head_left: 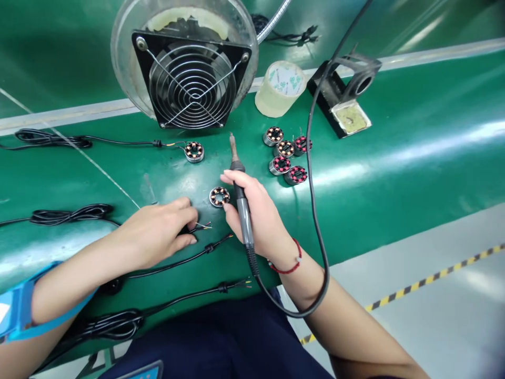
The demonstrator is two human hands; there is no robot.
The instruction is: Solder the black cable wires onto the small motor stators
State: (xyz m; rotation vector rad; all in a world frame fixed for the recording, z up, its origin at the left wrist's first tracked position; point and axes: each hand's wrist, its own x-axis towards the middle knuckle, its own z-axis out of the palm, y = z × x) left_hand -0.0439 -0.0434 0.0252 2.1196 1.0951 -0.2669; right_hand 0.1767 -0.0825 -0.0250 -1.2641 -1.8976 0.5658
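My right hand [256,210] holds a soldering iron [244,216] across the palm, its bare tip pointing away from me. Its thumb reaches the edge of a small motor stator [219,197] with copper windings, which lies on the green bench. Left of it, my left hand [168,231] is closed on a black cable [186,230], whose thin stripped wires stick out toward the stator. Beyond, another stator [194,151] has a cable's wires running to it. Two more black cables, one with a bundled coil [118,323], lie nearer to me with bare wire ends.
A round fan with a wire guard [193,95] stands at the back. Right of it are a roll of clear tape [280,89] and a soldering iron stand [347,89] with a sponge. Several stators [286,149] sit grouped on the right. The iron's cord [311,158] loops over my right forearm.
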